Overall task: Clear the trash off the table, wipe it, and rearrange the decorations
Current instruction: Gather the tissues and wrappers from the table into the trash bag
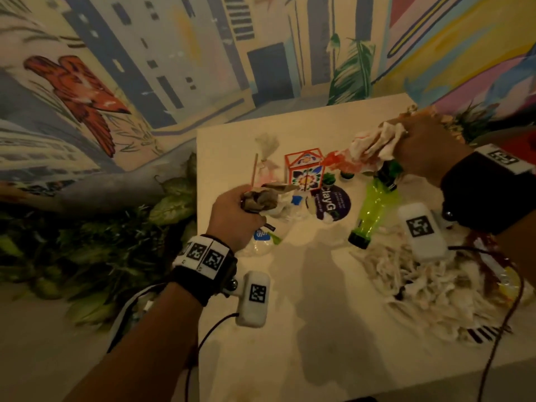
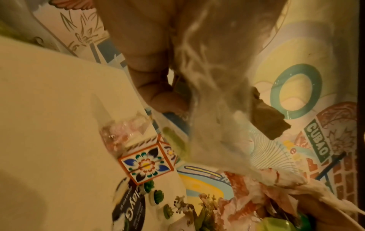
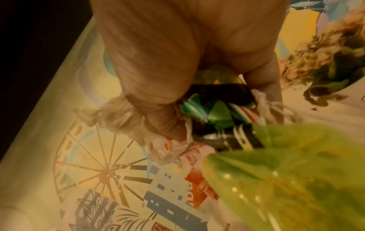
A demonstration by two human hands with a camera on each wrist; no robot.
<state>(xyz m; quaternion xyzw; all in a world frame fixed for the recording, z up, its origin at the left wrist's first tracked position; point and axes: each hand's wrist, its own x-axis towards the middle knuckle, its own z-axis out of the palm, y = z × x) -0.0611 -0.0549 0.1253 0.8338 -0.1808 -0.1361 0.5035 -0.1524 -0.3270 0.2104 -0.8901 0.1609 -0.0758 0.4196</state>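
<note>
My left hand (image 1: 246, 208) hovers over the white table (image 1: 319, 300) near its left edge, gripping a wad of brown paper (image 1: 261, 198) and clear plastic (image 2: 213, 109). My right hand (image 1: 401, 147), raised over the far right, grips crumpled white tissues (image 1: 377, 140), a red-and-white wrapper (image 1: 338, 159) and the neck of a green plastic bottle (image 1: 374, 210), which hangs slanting down. The bottle (image 3: 286, 179) fills the right wrist view. Between the hands stand a tile-patterned decorative box (image 1: 304, 169) and two small potted cacti (image 1: 329, 178).
A knotted plastic bag with a straw (image 1: 266, 158) lies behind the box, and a purple round sticker (image 1: 333, 204) in front of it. A blue-labelled plastic bag (image 1: 262, 236) sits under my left wrist. A shaggy white cloth (image 1: 420, 282) covers the right side. Leafy plants (image 1: 145, 227) border the left edge.
</note>
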